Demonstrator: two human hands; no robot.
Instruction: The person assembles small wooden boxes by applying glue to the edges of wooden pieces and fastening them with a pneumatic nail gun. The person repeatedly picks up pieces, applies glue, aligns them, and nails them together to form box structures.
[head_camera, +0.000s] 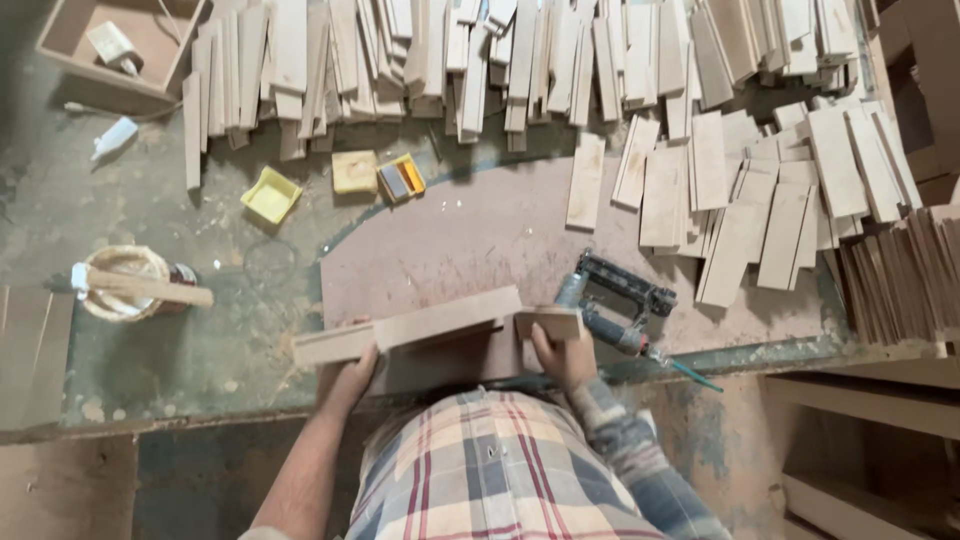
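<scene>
We clamp our left hand (350, 372) and right hand (560, 352) on the wooden box frame (430, 335); corners should sit flush. The nail gun (615, 300) lies just beside it on the worktop (200, 340).

My left hand (352, 375) reached forward, fingers curled in a grip, forearm bare. My right hand (562, 355) clasped likewise, its sleeved arm bent close beside me.

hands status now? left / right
Left hand: shut on the long wooden strip.
Right hand: shut on the small wooden block.
</scene>
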